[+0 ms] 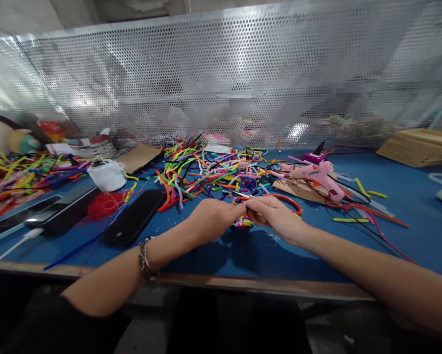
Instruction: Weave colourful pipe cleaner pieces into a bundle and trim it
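Note:
My left hand (217, 219) and my right hand (274, 216) meet above the blue table, thumbs and fingertips pinched together. Between and just below them is a small bundle of multicoloured pipe cleaners (244, 223), with pink, yellow, green and black showing. The left fingers are closed on its upper left side, and the right fingers pinch it from the right. My fingers hide most of its top. Right behind my hands lie scissors with orange-red handles (292, 202), partly covered by the right hand.
A heap of loose pipe cleaners (206, 167) spreads behind my hands. On the right are a pink glue gun (316, 174) on cardboard and a wooden box (420, 147). Leftward lie a black phone (135, 219), red yarn (104, 204) and a power bank (62, 211). A perforated metal screen (206, 73) stands behind.

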Demonstrator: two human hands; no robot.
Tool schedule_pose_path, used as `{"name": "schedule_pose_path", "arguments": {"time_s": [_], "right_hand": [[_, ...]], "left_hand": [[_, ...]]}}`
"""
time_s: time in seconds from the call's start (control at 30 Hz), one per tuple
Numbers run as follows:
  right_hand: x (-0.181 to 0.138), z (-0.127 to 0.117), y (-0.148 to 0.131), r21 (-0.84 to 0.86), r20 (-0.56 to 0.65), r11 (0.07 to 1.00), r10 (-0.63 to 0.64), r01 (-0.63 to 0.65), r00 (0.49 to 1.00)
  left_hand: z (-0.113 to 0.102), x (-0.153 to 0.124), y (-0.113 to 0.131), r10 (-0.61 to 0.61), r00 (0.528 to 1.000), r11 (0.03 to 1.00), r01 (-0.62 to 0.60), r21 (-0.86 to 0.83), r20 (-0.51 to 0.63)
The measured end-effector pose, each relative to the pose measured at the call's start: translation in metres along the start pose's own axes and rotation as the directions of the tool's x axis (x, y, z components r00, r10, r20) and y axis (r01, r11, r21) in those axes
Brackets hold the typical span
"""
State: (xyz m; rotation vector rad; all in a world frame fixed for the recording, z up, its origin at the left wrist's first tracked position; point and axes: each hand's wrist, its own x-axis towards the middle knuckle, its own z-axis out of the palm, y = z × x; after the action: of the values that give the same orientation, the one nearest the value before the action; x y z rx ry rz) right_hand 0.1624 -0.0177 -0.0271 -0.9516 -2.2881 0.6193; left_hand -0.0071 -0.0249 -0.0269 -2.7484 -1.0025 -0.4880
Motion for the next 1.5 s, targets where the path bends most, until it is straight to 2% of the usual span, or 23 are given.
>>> {"name": "schedule_pose_path", "arguments": {"time_s": [0.1,0.2,0.27,0.3,0.37,0.47,0.53,0.6,0.67,0.73,0.83,0.87,0.93,1.0,1.07,1.13,1.17,1.23,1.3,1.33,1.4,1.43,1.5], "right_hand": [[-0.003,-0.009,0.003,-0.229,-0.073,0.967,-0.135,0.115,0.988],[-0.007,-0.019,0.006,-0.588,-0.061,0.760,-0.386,0.279,0.921],[-0.008,-0.020,0.004,-0.651,-0.043,0.692,-0.445,0.313,0.894],[-0.008,-0.020,0.002,-0.635,-0.051,0.710,-0.431,0.304,0.901],[-0.008,-0.016,-0.002,-0.503,-0.078,0.832,-0.314,0.235,0.946],[-0.007,-0.007,-0.008,-0.048,0.024,0.997,-0.051,0.053,0.998],[-0.006,-0.004,-0.009,0.202,0.112,0.979,0.002,-0.025,0.994],[-0.006,-0.004,-0.008,0.229,0.118,0.973,-0.035,0.007,0.992],[-0.007,-0.007,-0.007,0.063,0.089,0.992,-0.110,0.105,0.990],[-0.008,-0.012,-0.005,-0.218,0.080,0.940,-0.252,0.264,0.964],[-0.009,-0.018,-0.002,-0.578,0.148,0.662,-0.490,0.477,0.859],[-0.010,-0.019,-0.001,-0.622,0.171,0.594,-0.531,0.509,0.830],[-0.010,-0.020,0.000,-0.644,0.199,0.549,-0.551,0.532,0.810],[-0.010,-0.020,0.001,-0.608,0.208,0.605,-0.503,0.514,0.839],[-0.010,-0.017,-0.001,-0.484,0.198,0.757,-0.392,0.438,0.898],[-0.010,-0.013,-0.004,-0.216,0.184,0.940,-0.228,0.266,0.956],[-0.010,-0.011,-0.006,-0.041,0.185,0.988,-0.141,0.151,0.973],[-0.009,-0.006,-0.009,0.250,0.213,0.967,-0.007,-0.047,0.977],[-0.008,-0.004,-0.009,0.311,0.191,0.947,0.023,-0.083,0.981],[-0.008,-0.005,-0.008,0.231,0.141,0.973,-0.015,-0.018,0.990],[-0.007,-0.009,-0.004,-0.110,-0.007,0.971,-0.214,0.212,0.977],[-0.008,-0.012,-0.002,-0.315,-0.059,0.892,-0.358,0.323,0.932],[-0.009,-0.019,0.001,-0.630,-0.035,0.627,-0.613,0.459,0.789]], "left_hand": [[-0.003,0.000,-0.003,0.005,1.000,0.947,-0.013,-0.320,-0.024],[-0.009,0.002,-0.003,0.000,0.999,0.753,0.022,-0.658,0.033],[-0.011,0.003,-0.002,-0.022,0.997,0.657,0.070,-0.750,0.075],[-0.011,0.003,-0.001,-0.029,0.997,0.645,0.077,-0.760,0.076],[-0.009,0.002,-0.002,-0.021,1.000,0.718,0.031,-0.696,0.023],[-0.005,0.000,-0.006,0.047,0.992,0.932,-0.087,-0.352,-0.121],[-0.003,-0.001,-0.009,0.087,0.982,0.989,-0.106,-0.106,-0.169],[-0.004,-0.002,-0.011,0.091,0.983,0.993,-0.102,-0.061,-0.161],[-0.009,-0.001,-0.011,0.088,0.992,0.966,-0.108,-0.237,-0.091],[-0.016,-0.001,-0.011,0.092,0.995,0.865,-0.061,-0.498,0.037],[-0.022,0.000,-0.009,0.085,0.971,0.696,0.104,-0.711,0.226],[-0.022,0.001,-0.008,0.083,0.966,0.679,0.126,-0.724,0.247],[-0.019,0.001,-0.006,0.093,0.971,0.721,0.088,-0.687,0.221],[-0.013,0.000,-0.004,0.113,0.982,0.829,-0.007,-0.560,0.155],[-0.007,-0.001,-0.002,0.120,0.989,0.935,-0.085,-0.345,0.081],[-0.004,-0.004,-0.001,0.155,0.988,0.983,-0.155,-0.097,-0.009],[-0.003,-0.005,-0.001,0.191,0.980,0.982,-0.190,0.013,-0.054],[-0.004,-0.006,-0.001,0.267,0.955,0.957,-0.247,0.151,-0.129],[-0.006,-0.006,-0.001,0.259,0.950,0.964,-0.242,0.110,-0.173],[-0.008,-0.006,-0.001,0.214,0.962,0.976,-0.216,0.006,-0.171],[-0.013,-0.005,-0.001,0.106,0.991,0.939,-0.128,-0.319,-0.087],[-0.015,-0.004,0.000,0.077,0.997,0.872,-0.073,-0.484,-0.012],[-0.019,-0.004,0.002,0.084,0.987,0.699,0.037,-0.715,0.134]]}}
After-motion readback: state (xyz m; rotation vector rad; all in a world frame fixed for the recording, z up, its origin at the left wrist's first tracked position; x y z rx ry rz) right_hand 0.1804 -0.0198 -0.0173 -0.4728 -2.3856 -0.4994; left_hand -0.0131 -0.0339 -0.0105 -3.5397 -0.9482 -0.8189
